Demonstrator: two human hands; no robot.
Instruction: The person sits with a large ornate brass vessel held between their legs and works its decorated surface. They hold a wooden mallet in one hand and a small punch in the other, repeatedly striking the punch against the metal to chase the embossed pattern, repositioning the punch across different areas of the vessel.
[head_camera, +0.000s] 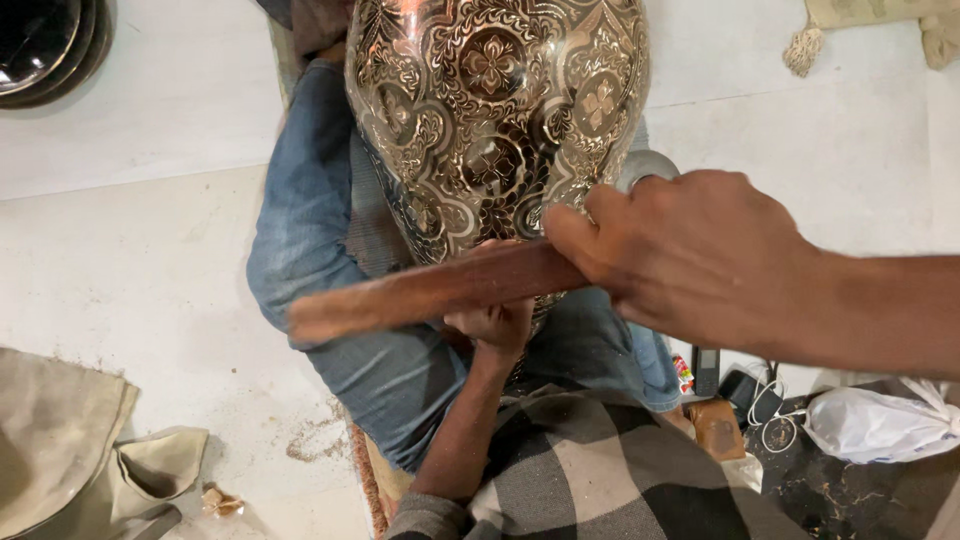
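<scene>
A large engraved metal vase (497, 110) with floral patterns rests tilted on my lap, against my jeans-clad legs (310, 230). My right hand (690, 255) comes in from the right and grips a brown wooden stick (430, 290), which lies blurred across the lower part of the vase. My left hand (495, 325) is below the stick, fingers curled against the vase's lower end; what it holds between its fingers is hidden.
Dark metal bowls (45, 45) are stacked at the top left. A beige cloth (70, 440) lies at the bottom left, dust on the white floor beside it. A white plastic bag (880, 420), small dark devices and a cable (760, 400) sit at the right.
</scene>
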